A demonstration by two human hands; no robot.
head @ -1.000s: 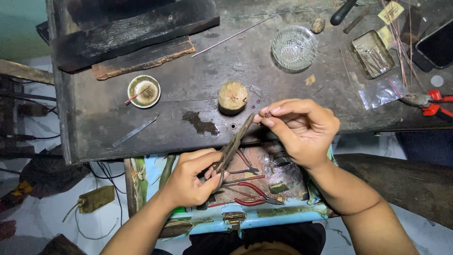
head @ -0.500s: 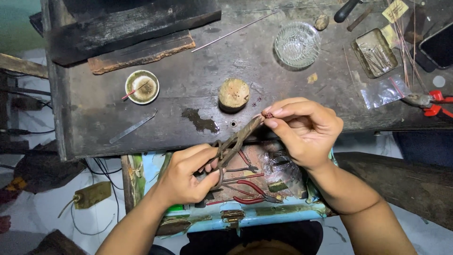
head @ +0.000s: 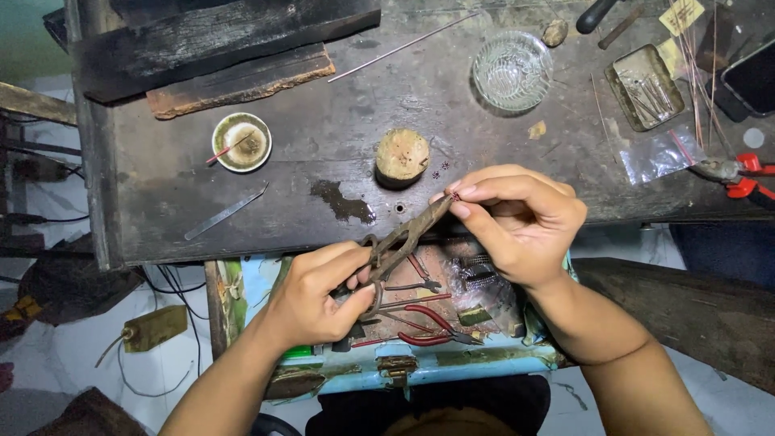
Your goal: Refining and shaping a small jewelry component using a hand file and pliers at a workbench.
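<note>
Dark, stained metal covers the workbench, which fills the upper part of the view; its near edge runs just above an open blue toolbox on the person's lap. Pale floor with loose cables shows at the left, and a dark plank lies at the right.

At the bench's near edge the left hand is closed around the handles of rusty brown pliers, whose tip slants up to the right. The right hand meets that tip, thumb and forefinger pinched on a tiny reddish piece, too small to make out.

Just beyond the tip stands a round wooden stub, with a glass dish farther back. A small round tin and a flat metal strip lie left, with bare bench between them and the hands. Charred wooden blocks line the far left edge. A metal tray of thin wires and red-handled cutters crowd the right side.
</note>
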